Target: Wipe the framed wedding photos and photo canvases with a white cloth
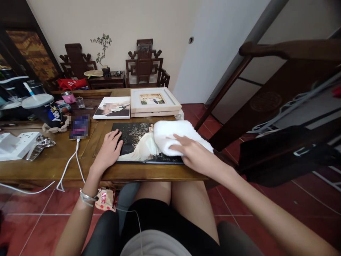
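A dark photo print (133, 137) lies flat on the wooden table (53, 163) right in front of me. My left hand (109, 151) rests on its left edge, fingers spread flat, holding nothing. My right hand (193, 154) presses down on a folded white towel (176, 137) that lies over the right half of the print. The fingers lie flat on the cloth rather than wrapped round it.
Behind the print sit a white photo canvas (113, 107) and a light wooden framed picture (154, 101). A phone (79, 127) with a white cable (69, 160), a lidded cup (44, 106) and a white power strip (20, 142) lie at left. A dark wooden chair (279, 99) stands at right.
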